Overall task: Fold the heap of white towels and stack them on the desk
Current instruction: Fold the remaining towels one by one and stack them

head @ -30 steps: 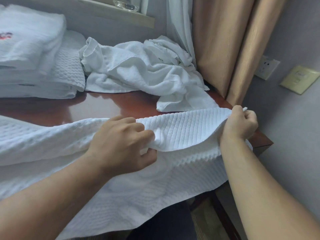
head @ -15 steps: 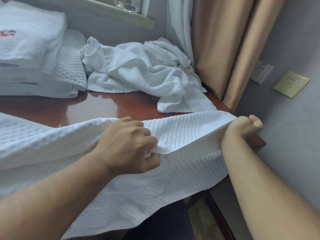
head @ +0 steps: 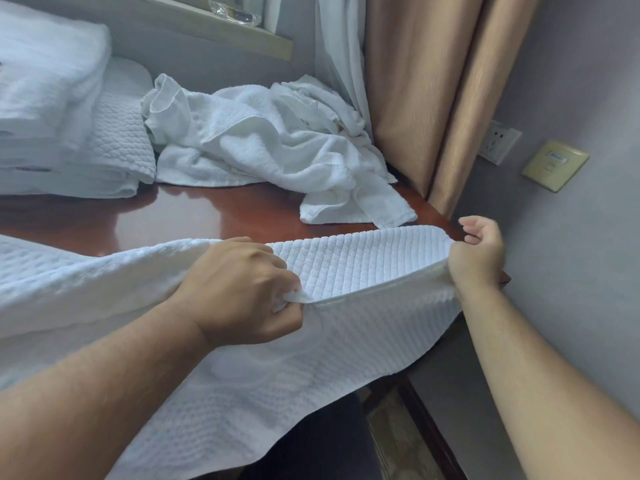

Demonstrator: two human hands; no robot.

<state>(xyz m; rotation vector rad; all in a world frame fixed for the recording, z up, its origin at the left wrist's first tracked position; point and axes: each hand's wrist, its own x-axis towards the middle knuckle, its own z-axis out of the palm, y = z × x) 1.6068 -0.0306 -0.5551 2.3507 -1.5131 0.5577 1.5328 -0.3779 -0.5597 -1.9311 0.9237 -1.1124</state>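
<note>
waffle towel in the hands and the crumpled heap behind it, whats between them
Head view: only bare glossy desk top lies between the waffle towel and the crumpled heap, narrowing rightward where the heap's trailing end nearly meets the towel.

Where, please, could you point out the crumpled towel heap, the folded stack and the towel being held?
crumpled towel heap (head: 263, 143): head view, middle of the pile.
folded stack (head: 45, 98): head view, on the top towel.
held towel (head: 363, 265): head view, middle of the raised, stretched flap.
</note>
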